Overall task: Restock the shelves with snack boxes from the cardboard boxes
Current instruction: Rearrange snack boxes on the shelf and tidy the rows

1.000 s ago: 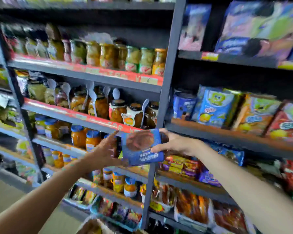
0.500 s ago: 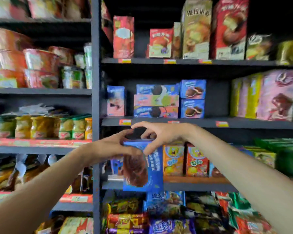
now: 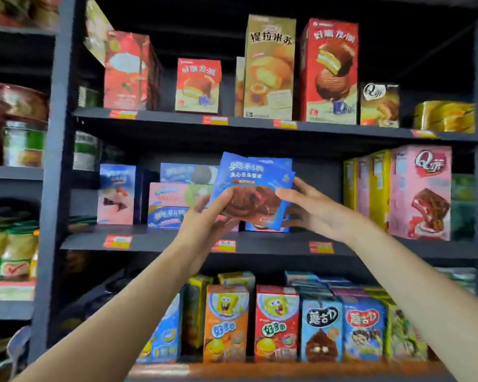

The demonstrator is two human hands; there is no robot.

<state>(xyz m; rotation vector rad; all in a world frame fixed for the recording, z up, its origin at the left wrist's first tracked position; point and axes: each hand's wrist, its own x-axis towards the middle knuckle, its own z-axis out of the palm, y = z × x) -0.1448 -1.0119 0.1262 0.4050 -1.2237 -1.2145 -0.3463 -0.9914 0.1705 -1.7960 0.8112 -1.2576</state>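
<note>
I hold a blue snack box (image 3: 253,183) with a brown cake picture upright in front of the middle shelf (image 3: 260,242). My left hand (image 3: 207,219) grips its lower left corner, thumb on the front. The fingers of my right hand (image 3: 312,208) are spread and touch the box's right edge. Behind the box stand matching blue boxes (image 3: 268,227), and to their left a stack of blue and pink cookie boxes (image 3: 174,199). No cardboard box is in view.
Tall red and gold cake boxes (image 3: 271,70) fill the shelf above. Pink and yellow boxes (image 3: 420,191) stand at the right of the middle shelf, with a gap left of them. Cartoon snack boxes (image 3: 276,323) line the shelf below. Dark uprights (image 3: 53,175) frame the bay.
Both hands have raised the blue box from the lower shelf level up to the middle shelf, tilting it upright. My view has shifted upward and closer to the shelves.
</note>
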